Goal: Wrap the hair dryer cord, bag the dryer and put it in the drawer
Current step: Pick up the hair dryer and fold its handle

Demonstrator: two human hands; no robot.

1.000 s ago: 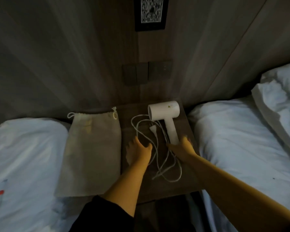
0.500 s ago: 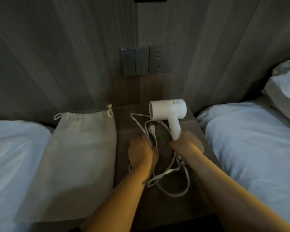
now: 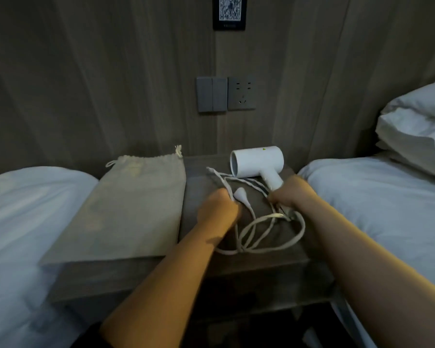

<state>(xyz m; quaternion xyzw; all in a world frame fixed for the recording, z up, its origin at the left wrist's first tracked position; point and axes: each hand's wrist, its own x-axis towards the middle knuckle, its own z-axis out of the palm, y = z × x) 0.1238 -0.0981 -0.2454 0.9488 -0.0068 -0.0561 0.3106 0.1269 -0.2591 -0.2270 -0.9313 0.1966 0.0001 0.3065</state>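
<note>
On the nightstand (image 3: 201, 169) between two beds, we find the cord (image 3: 259, 237) loose, unwrapped. Our left hand (image 3: 217, 209) grips a strand; our right hand (image 3: 293, 194) clasps the dryer (image 3: 258, 162) handle. The bag (image 3: 138, 204) lies flat alongside; bagging and stowing remain.

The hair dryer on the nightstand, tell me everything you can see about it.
The hair dryer is white, smooth, plastic-looking, with a short round barrel and a straight handle. It lies on its side at the back of the dark wooden nightstand, open end facing left, a tiny green mark on top. The right hand grips the handle's lower end. Its white cord lies in loose, unwrapped loops in front; the left hand holds a strand beside the plug.
</note>
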